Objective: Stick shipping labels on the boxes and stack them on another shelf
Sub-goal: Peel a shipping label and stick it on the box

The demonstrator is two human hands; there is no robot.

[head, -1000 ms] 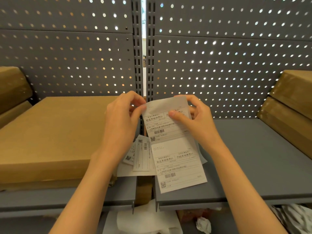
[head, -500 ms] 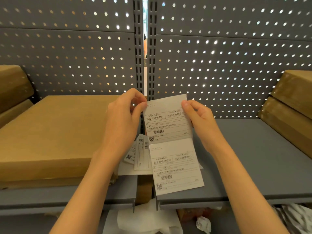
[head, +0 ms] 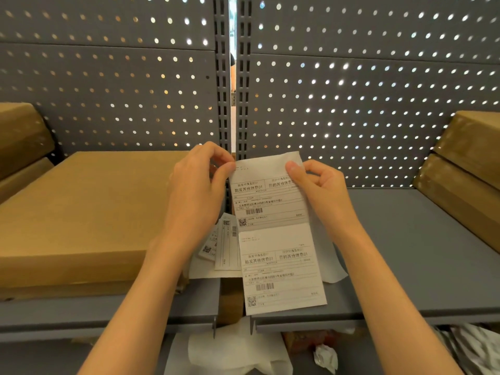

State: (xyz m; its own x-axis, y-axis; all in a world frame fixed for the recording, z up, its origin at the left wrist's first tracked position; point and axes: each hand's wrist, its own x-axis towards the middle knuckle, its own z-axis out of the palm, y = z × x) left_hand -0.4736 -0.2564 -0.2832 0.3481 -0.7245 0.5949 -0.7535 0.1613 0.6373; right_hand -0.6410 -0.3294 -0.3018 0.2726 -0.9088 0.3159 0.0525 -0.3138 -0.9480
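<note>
While the grey pegboard shelving (head: 378,90) fills most of our view, the big flat cardboard box (head: 89,212) lies on the left shelf, bare of any label, with more boxes (head: 465,180) stacked at the far right. Between them we hold up a strip of two shipping labels (head: 273,226) over the gap between the shelves. Our left hand (head: 197,193) pinches its top left corner, and our right hand (head: 319,188) pinches the top right, thumb on the face. We judge we are starting to peel the upper label. If we pull unevenly it may tear or curl onto itself, and a tacky edge could catch the loose backing scraps (head: 216,250) lying beside the box.
</note>
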